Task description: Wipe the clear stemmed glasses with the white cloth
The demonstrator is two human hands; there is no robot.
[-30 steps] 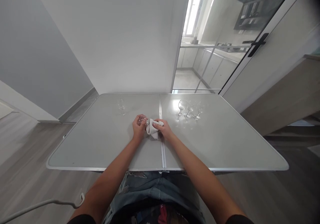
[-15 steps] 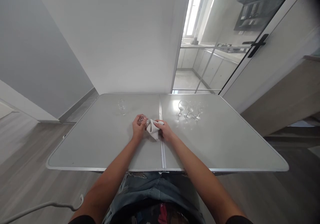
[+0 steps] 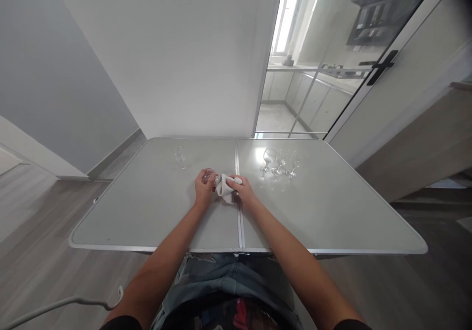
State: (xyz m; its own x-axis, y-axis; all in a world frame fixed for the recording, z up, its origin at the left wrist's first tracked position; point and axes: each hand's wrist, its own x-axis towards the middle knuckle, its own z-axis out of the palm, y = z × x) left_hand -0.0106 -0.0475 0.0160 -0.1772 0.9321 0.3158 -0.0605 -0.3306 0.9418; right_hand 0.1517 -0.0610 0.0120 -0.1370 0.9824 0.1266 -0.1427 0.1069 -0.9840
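a person's two bare hands work close together over a pale grey table (image 3: 125,207), just left of the metal seam (image 3: 240,217) that divides its top. the left hand (image 3: 203,187) holds a clear glass (image 3: 209,176), its fingers curled around the bowl, which shows between thumb and fingertips at the hand's far side. the right hand (image 3: 243,191) grips a white cloth (image 3: 225,190), thumb pressed along its top and fingers closed on the folds, with one corner hanging toward the near edge. the cloth meets the glass between the two hands and covers its right end; whether the stem or the foot lies inside cannot be told.

three stemmed glasses (image 3: 270,157) stand upright in a close row on the far right half of the table, light glinting around their feet; whether their bowls touch is too faint to tell. a single clear glass (image 3: 180,157), also upright, stands well apart from them on the far left half, beyond the left hand.

a white wall (image 3: 191,59) rises behind the table's far edge. at far right, a glass-paned door (image 3: 306,94) with a black handle (image 3: 382,67) shows a bright room beyond. at near left, a pale hooked rod (image 3: 73,300) reaches in beside the left forearm.
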